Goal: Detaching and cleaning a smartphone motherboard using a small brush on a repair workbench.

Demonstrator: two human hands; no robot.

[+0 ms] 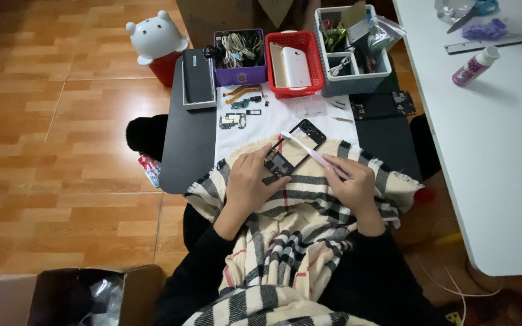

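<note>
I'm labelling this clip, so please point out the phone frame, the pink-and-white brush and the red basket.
phone frame [300, 142]: head view, on its right edge.
pink-and-white brush [312, 154]: head view, mid-handle, held in the right hand [351, 184].
red basket [316, 60]: head view, right wall.

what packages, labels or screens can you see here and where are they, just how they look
Open brown cardboard box: floor, bottom left, dark inside.
Small red and white wrapper: floor, left of the dark low table.
White bottle with pink label: lying on the white table, right.
Black phone frame: under the left hand; the right hand holds a pink stick.
</note>
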